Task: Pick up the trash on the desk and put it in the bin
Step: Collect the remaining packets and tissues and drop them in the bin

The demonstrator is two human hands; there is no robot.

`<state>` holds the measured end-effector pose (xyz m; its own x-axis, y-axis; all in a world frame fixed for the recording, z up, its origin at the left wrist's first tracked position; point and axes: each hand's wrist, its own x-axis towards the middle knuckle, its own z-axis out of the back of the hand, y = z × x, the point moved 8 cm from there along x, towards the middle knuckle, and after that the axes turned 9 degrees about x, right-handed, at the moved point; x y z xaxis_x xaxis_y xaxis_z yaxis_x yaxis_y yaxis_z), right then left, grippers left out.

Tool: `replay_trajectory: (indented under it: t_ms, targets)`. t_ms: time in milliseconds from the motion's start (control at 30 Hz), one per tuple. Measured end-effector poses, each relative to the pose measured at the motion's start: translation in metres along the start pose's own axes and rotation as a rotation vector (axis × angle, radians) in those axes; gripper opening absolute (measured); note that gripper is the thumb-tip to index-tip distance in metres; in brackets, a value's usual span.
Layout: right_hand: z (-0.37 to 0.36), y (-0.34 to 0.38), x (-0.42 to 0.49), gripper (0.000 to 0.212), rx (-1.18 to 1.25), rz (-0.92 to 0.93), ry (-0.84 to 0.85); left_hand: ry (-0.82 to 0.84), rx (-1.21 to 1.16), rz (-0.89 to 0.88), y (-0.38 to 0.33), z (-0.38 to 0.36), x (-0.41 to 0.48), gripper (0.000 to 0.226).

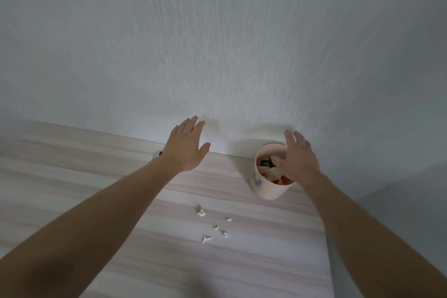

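A small round pale pink bin stands on the desk near the wall, with red, white and dark scraps inside. My right hand hovers over its mouth, fingers spread, nothing visible in it. My left hand is held flat and open above the desk's far edge, to the left of the bin. Several small crumpled white paper bits lie on the desk nearer to me: the largest, and smaller ones.
The light wood-grain desk butts against a white textured wall. Its right edge runs down near the bin. A small dark object peeks out at the far edge behind my left wrist.
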<state>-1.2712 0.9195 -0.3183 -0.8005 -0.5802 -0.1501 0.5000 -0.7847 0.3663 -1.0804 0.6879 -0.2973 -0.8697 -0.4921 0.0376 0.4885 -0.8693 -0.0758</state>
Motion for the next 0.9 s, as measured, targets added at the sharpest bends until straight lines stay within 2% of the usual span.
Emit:
replay_trajectory:
  t_ms: [200, 433, 567, 633, 900]
  targets:
    - [0.017, 0.009, -0.014, 0.080, -0.092, 0.051, -0.072, 0.002, 0.010, 0.006, 0.000, 0.005, -0.010, 0.065]
    - [0.013, 0.024, -0.051, 0.076, -0.064, 0.133, -0.095, 0.035, 0.013, 0.048, 0.006, 0.005, -0.047, 0.065]
    - [0.002, 0.032, -0.075, 0.063, -0.045, 0.198, -0.090, 0.046, 0.016, 0.058, 0.007, -0.002, -0.073, 0.065]
    - [-0.007, 0.034, -0.088, 0.060, -0.042, 0.222, -0.078, 0.062, 0.012, 0.070, 0.005, -0.009, -0.086, 0.065]
    - [-0.054, 0.033, -0.124, 0.067, -0.031, 0.239, 0.050, 0.143, -0.004, 0.095, -0.001, -0.053, -0.137, 0.065]
